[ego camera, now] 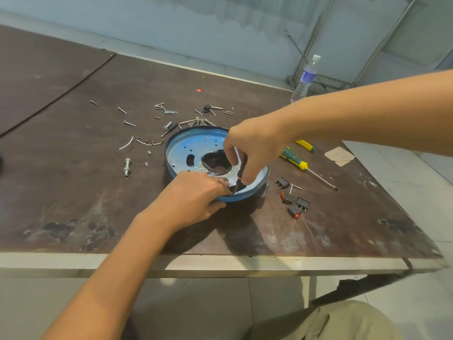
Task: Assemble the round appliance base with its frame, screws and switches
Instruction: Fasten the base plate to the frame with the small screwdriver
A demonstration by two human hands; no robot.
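The round blue appliance base lies open side up in the middle of the brown table, with a dark hole at its centre. My left hand grips the base's near rim. My right hand reaches over the base from the right and pinches a small black switch with an orange end at the near rim, right beside my left fingers. Several more black switches lie on the table to the right of the base. Loose screws are scattered behind it.
A green-and-yellow screwdriver lies right of the base, a second yellow handle behind it. A bolt and short white wires lie left. A water bottle stands at the far edge, a cardboard scrap at right.
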